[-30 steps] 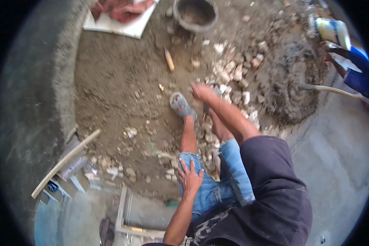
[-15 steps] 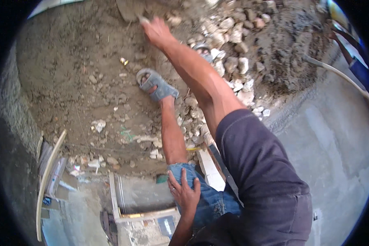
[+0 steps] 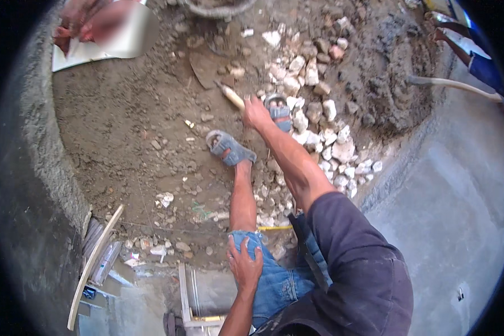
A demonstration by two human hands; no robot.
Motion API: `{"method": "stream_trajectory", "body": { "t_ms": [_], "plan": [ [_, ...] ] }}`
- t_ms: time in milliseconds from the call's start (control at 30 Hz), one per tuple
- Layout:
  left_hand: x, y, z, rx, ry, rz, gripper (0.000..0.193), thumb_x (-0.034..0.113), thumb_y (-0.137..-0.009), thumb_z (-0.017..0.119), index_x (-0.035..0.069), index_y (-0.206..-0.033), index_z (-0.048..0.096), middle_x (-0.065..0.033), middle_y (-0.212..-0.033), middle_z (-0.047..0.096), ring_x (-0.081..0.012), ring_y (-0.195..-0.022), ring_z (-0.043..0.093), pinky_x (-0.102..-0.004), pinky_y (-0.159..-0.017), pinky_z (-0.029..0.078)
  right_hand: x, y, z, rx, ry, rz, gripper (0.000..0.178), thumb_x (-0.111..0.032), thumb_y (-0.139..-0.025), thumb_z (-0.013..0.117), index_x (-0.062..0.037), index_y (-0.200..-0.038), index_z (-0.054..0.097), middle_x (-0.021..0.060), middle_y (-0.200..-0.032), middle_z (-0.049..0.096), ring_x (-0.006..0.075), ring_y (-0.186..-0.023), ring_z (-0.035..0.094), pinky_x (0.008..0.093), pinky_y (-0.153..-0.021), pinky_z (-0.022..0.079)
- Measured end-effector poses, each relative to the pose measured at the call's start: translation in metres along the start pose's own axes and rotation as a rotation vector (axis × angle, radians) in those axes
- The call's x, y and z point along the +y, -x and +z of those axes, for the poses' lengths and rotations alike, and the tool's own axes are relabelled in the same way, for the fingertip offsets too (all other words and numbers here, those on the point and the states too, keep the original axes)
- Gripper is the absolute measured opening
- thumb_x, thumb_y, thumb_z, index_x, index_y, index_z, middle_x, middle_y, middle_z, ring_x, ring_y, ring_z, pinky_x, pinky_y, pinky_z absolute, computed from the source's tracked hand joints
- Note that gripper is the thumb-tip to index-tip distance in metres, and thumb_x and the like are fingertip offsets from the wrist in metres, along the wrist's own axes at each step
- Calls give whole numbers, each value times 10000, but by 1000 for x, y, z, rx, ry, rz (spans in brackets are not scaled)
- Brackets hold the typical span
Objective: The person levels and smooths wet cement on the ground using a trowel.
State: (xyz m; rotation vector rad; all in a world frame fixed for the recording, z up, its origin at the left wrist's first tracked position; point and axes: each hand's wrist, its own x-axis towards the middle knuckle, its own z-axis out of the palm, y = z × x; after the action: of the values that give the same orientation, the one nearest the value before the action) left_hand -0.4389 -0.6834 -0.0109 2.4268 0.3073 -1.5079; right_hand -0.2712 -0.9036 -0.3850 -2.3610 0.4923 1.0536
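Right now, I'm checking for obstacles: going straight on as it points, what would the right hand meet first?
Beyond the trowel in its grip, the right hand would probably meet the brown soil around the blade first; how high the hand sits above it is hard to judge.

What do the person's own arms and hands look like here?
The left hand and right hand are ungloved. A loose, dark purplish-grey sleeve ends above the right forearm, which is bare, as is the left forearm.
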Motion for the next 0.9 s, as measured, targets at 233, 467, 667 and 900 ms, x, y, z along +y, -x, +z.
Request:
{"method": "stream_trajectory", "body": {
  "t_ms": [233, 467, 667, 900],
  "plan": [
    [-9, -14, -7, 11, -37, 20, 444, 276, -806, 658, 109, -1212, 595, -207, -1463, 353, -453, -1227, 417, -541, -1006, 367, -39, -79, 33, 99, -4, 81, 273, -115, -933, 442, -20, -1184, 487, 206, -1147, 578, 395, -1087, 584, 492, -911, 483],
    [2, -8, -21, -7, -24, -9, 485, 306, -826, 639, 101, -1260, 564, -194, -1497, 303, -463, -1263, 396, -543, -1028, 355, 43, 76, -87, -74, -225, 154, 473, -212, -789, 620, -92, -1213, 448, 277, -1001, 635, 461, -967, 604, 524, -814, 474],
    [51, -4, -28, -33, -82, -150, 563, 375, -842, 606, 134, -1341, 507, -156, -1552, 223, -517, -1288, 364, -563, -1053, 339, 212, 253, -215, 120, -107, 696, 576, -304, -819, 610, -35, -1295, 430, 300, -1018, 651, 455, -966, 632, 489, -854, 496],
    [155, -15, -6, 11, -193, -378, 624, 438, -844, 618, 83, -1342, 490, -163, -1568, 148, -558, -1313, 285, -629, -1031, 318, 445, 359, -255, 226, -59, 939, 482, -232, -821, 601, 21, -1190, 424, 301, -931, 649, 423, -827, 668, 487, -734, 527]
  ]
}}
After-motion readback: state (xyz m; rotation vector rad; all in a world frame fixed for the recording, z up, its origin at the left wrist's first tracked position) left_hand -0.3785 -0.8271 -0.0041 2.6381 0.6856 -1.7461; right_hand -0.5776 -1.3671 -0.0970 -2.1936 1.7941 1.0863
